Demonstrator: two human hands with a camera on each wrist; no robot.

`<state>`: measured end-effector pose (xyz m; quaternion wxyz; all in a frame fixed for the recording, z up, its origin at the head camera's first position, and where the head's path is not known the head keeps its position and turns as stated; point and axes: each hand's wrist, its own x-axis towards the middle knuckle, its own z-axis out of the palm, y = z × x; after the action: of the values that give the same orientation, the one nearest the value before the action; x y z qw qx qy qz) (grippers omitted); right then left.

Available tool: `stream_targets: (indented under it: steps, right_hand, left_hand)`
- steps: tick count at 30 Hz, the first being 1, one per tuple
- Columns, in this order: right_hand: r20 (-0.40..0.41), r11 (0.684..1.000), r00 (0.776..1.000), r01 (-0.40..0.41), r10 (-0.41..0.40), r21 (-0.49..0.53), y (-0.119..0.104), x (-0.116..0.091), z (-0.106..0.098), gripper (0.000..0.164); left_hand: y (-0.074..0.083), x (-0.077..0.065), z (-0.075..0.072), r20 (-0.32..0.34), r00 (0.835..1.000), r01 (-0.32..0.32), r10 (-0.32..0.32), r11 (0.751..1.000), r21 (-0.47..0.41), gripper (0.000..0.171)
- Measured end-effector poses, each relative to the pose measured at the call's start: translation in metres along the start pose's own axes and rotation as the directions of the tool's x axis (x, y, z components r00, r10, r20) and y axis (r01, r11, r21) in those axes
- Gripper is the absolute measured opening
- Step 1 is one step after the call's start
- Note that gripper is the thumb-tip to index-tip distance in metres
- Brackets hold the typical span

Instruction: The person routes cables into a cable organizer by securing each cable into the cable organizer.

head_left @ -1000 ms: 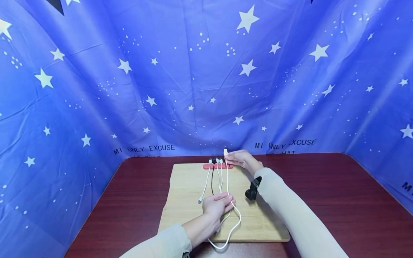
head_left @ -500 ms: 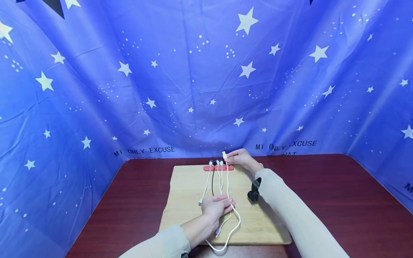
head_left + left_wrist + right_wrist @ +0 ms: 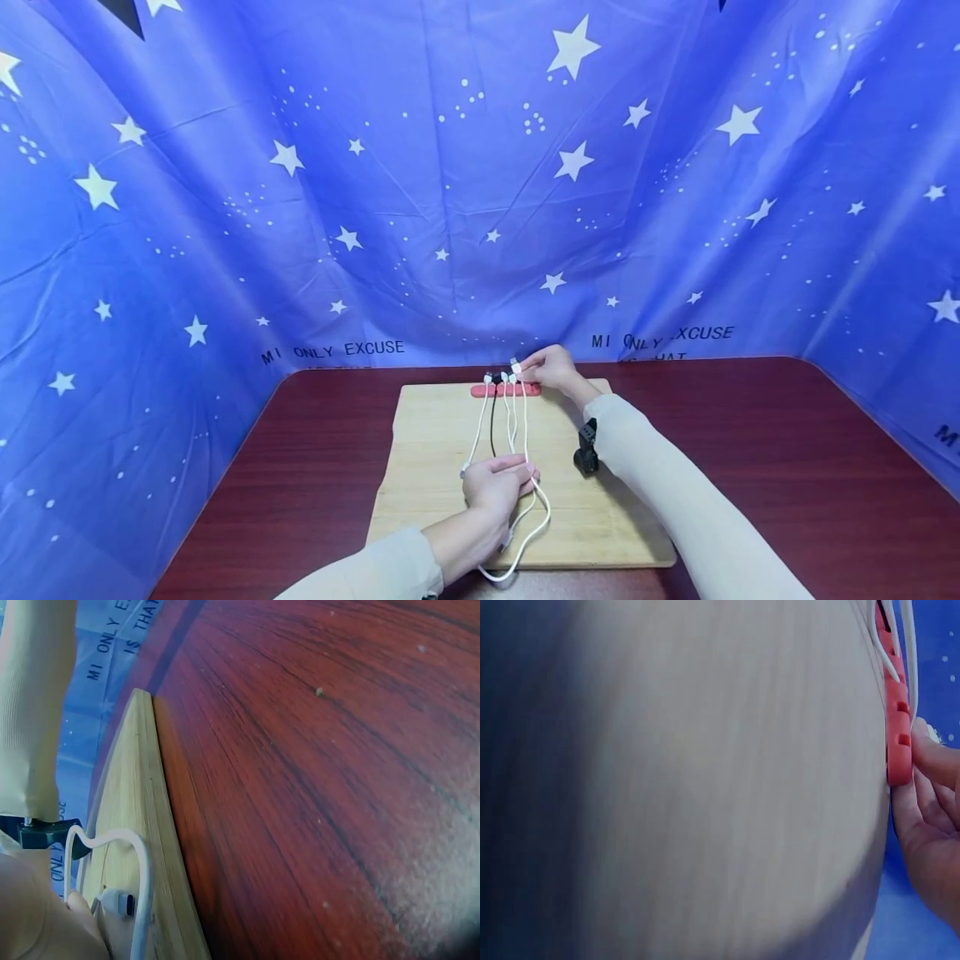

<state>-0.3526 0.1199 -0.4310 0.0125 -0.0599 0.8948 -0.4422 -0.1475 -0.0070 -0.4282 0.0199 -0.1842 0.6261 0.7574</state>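
Observation:
My right hand (image 3: pixel 553 367) pinches the white USB plug (image 3: pixel 516 365) of a charging cable just above the red cable holder (image 3: pixel 477 391). In the right wrist view my fingers lie right against the end of the holder, where bare notches show. Lower down, my left hand (image 3: pixel 495 490) holds the same white cable (image 3: pixel 548 518) between thumb and fingers, and a loop hangs below it. Several other cables, white ones and a black cable (image 3: pixel 492 425), sit in the holder with their plugs pointing away. A grey-white connector (image 3: pixel 116 902) dangles by my left hand.
The holder lies along the far edge of a light wooden board (image 3: pixel 600 517), which rests on a dark red wood-grain table (image 3: pixel 780 467). Behind stands a blue curtain (image 3: pixel 420 183) with stars. A black wrist camera (image 3: pixel 587 450) is strapped to the right sleeve.
My right hand has shifted slightly left and brought the white plug down toward the holder, tilting it. My left hand stays nearly in place on the cable, and the loop has swung a little left.

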Motion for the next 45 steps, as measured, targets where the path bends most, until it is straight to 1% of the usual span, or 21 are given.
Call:
stream_targets:
  steps: [4, 6, 9, 12, 14, 17, 19, 22, 25, 27, 28, 30, 31, 32, 33, 34, 36, 38, 41, 45]
  right_hand:
    - [-0.016, 0.993, 0.999, 0.025, -0.027, -0.111, -0.008, -0.003, 0.002, 0.019]
    - [-0.023, 0.988, 0.999, 0.032, -0.036, -0.149, -0.013, -0.006, 0.006, 0.015]
    - [-0.022, 0.986, 0.999, 0.041, -0.045, -0.164, -0.021, -0.012, 0.012, 0.011]
    - [-0.043, 0.98, 0.997, 0.048, -0.057, -0.192, -0.032, -0.015, 0.013, 0.009]
    - [-0.066, 0.98, 0.997, 0.03, -0.044, -0.199, -0.04, -0.014, 0.012, 0.009]
    - [-0.121, 0.973, 0.991, 0.024, -0.053, -0.231, -0.049, -0.011, 0.012, 0.01]
    - [-0.141, 0.973, 0.989, 0.006, -0.04, -0.23, -0.052, -0.009, 0.013, 0.011]
    - [-0.153, 0.969, 0.988, -0.03, -0.008, -0.245, -0.055, -0.005, 0.014, 0.012]
    - [-0.134, 0.97, 0.989, -0.087, 0.057, -0.227, -0.053, -0.003, 0.014, 0.014]
    - [-0.107, 0.973, 0.984, -0.159, 0.143, -0.165, -0.049, -0.004, 0.013, 0.017]
    - [-0.085, 0.971, 0.977, -0.206, 0.197, -0.119, -0.046, -0.005, 0.012, 0.018]
    - [-0.042, 0.953, 0.953, -0.3, 0.299, -0.031, -0.039, -0.009, 0.008, 0.024]
    - [-0.021, 0.942, 0.941, -0.336, 0.336, 0.009, -0.036, -0.011, 0.007, 0.027]
    - [-0.008, 0.934, 0.935, -0.355, 0.356, 0.038, -0.033, -0.013, 0.005, 0.028]
    - [0.0, 0.934, 0.935, -0.355, 0.356, 0.045, -0.031, -0.015, 0.003, 0.029]
    - [0.002, 0.939, 0.939, -0.343, 0.343, 0.038, -0.03, -0.016, 0.002, 0.029]
    - [-0.01, 0.955, 0.955, -0.297, 0.297, 0.02, -0.029, -0.018, 0.0, 0.029]
    - [-0.029, 0.964, 0.964, -0.266, 0.266, -0.004, -0.029, -0.018, -0.002, 0.028]
    - [-0.027, 0.964, 0.964, -0.264, 0.263, -0.025, -0.028, -0.019, -0.004, 0.028]
    - [-0.005, 0.962, 0.962, -0.271, 0.271, 0.042, -0.024, -0.021, -0.003, 0.03]
  left_hand:
    - [0.0, 0.002, 0.001, 0.016, 1.0, -0.005, 0.004, 0.998, 0.059, 0.021]
    - [0.0, 0.002, 0.001, 0.032, 0.999, -0.013, 0.009, 0.993, 0.119, 0.019]
    - [0.003, 0.0, 0.001, 0.05, 0.999, -0.027, 0.017, 0.976, 0.218, 0.016]
    - [0.012, 0.0, 0.002, 0.067, 0.997, -0.046, 0.027, 0.955, 0.293, 0.013]
    - [0.02, 0.001, 0.003, 0.073, 0.997, -0.049, 0.027, 0.95, 0.308, 0.013]
    - [0.032, 0.004, 0.003, 0.081, 0.996, -0.06, 0.034, 0.938, 0.341, 0.014]
    - [0.038, 0.007, 0.002, 0.08, 0.996, -0.061, 0.034, 0.93, 0.363, 0.014]
    - [0.043, 0.011, 0.0, 0.073, 0.997, -0.039, 0.012, 0.921, 0.387, 0.014]
    - [0.042, 0.012, -0.003, 0.068, 0.998, -0.017, -0.011, 0.92, 0.391, 0.013]
    - [0.038, 0.01, -0.004, 0.077, 0.997, -0.011, -0.02, 0.922, 0.387, 0.013]
    - [0.034, 0.008, -0.005, 0.085, 0.996, -0.011, -0.023, 0.925, 0.38, 0.013]
    - [0.026, 0.003, -0.006, 0.103, 0.995, -0.019, -0.019, 0.935, 0.354, 0.012]
    - [0.022, 0.0, -0.006, 0.112, 0.994, -0.026, -0.013, 0.942, 0.336, 0.012]
    - [0.019, -0.002, -0.006, 0.114, 0.993, -0.034, -0.003, 0.947, 0.32, 0.012]
    - [0.016, -0.004, -0.006, 0.114, 0.993, -0.043, 0.008, 0.952, 0.303, 0.012]
    - [0.014, -0.005, -0.007, 0.111, 0.994, -0.054, 0.023, 0.956, 0.29, 0.012]
    - [0.014, -0.006, -0.006, 0.1, 0.994, -0.072, 0.046, 0.959, 0.274, 0.012]
    - [0.014, -0.006, -0.006, 0.095, 0.994, -0.083, 0.059, 0.958, 0.276, 0.013]
    - [0.014, -0.004, -0.005, 0.098, 0.994, -0.08, 0.054, 0.957, 0.279, 0.016]
    - [0.012, -0.001, -0.008, 0.096, 0.995, -0.064, 0.041, 0.965, 0.254, 0.02]
